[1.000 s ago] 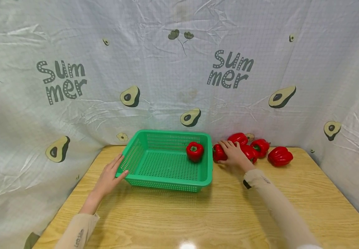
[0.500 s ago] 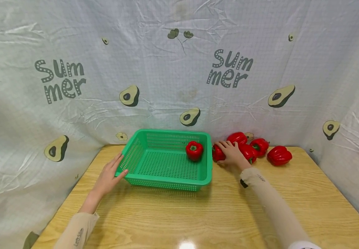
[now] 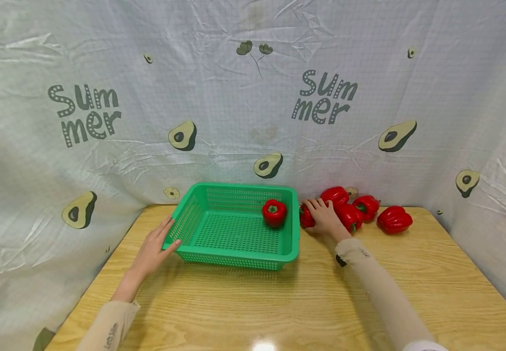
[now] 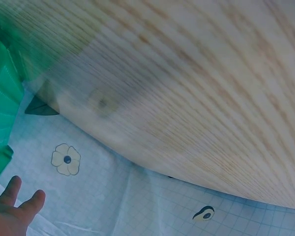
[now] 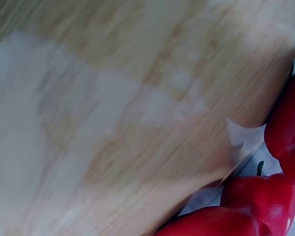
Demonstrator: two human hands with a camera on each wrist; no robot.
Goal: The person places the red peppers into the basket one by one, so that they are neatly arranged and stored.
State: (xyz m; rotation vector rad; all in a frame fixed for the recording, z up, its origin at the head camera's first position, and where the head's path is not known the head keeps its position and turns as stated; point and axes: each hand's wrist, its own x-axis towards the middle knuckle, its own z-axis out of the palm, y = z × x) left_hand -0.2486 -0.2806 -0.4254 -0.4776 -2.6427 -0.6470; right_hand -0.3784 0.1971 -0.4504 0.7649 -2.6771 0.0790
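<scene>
A green plastic basket (image 3: 235,254) rests on the table with one red bell pepper (image 3: 274,213) inside, near its right wall. My left hand (image 3: 149,251) rests against the basket's left front corner, fingers stretched along the side and thumb at the rim. In the left wrist view, the fingers of the left hand (image 4: 14,209) show beside the green basket edge (image 4: 2,105). Just right of the basket, my right hand (image 3: 324,219) grips another red bell pepper (image 3: 306,218) from above, covering part of it.
Several more bell peppers lie right of my right hand, including one at the back (image 3: 335,195) and a bell pepper at the far right (image 3: 395,220). A printed sheet (image 3: 235,97) hangs behind the wooden table (image 3: 244,302).
My right forearm and wrist have shifted slightly left, with the hand staying on the same bell pepper. The left hand and basket look unchanged.
</scene>
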